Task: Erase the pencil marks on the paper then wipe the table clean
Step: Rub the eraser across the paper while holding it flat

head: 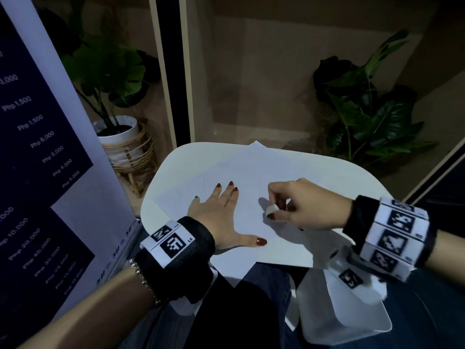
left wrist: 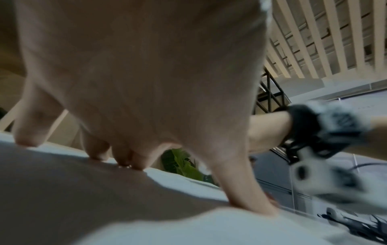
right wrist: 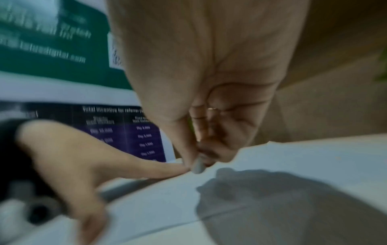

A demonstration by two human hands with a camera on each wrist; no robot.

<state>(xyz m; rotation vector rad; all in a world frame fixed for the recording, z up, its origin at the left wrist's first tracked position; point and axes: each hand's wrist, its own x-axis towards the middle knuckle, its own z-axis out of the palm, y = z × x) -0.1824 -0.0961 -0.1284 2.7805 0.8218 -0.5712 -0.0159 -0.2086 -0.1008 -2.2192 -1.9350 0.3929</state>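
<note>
Nearest me, my left hand (head: 218,214) lies flat on the paper (head: 254,172), fingers straight and spread with the thumb thrown wide. I judge it is there to pin the sheet so that rubbing does not drag or crease it. Just beside it, my right hand (head: 299,205) has its fingers curled tight, pinching a small white eraser (head: 272,209) between thumb and fingertips. The eraser's lower end sits at the sheet or barely above it; I cannot tell which. That short grip should let me bear down hard. The paper lies skewed on the white table (head: 352,167), its near corner hanging off the edge toward me. Faint pencil marks (head: 180,197) show left of my left hand, so the erasing looks unfinished and the wiping has not begun. Beyond the table stand potted plants (head: 370,109).
</note>
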